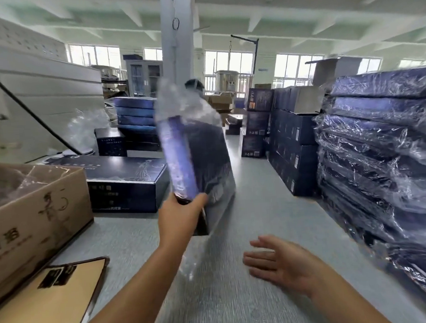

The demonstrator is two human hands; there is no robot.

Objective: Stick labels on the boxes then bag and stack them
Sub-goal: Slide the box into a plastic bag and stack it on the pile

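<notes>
My left hand (180, 217) grips the bottom corner of a dark blue box in a clear plastic bag (196, 157). The box stands on end above the grey table (252, 296), tilted and blurred, with the bag's loose top sticking up. Lower right of it, my right hand (279, 262) hovers over the table with fingers spread, holding nothing. An unbagged blue box (123, 181) lies flat on the table to the left. A tall stack of bagged blue boxes (386, 165) fills the right side.
An open brown carton (33, 214) with plastic inside stands at the left, a tan sheet of labels (44, 309) in front of it. More blue boxes (290, 144) are piled behind the table. A person (194, 86) is behind the held box, by a pillar (177, 38).
</notes>
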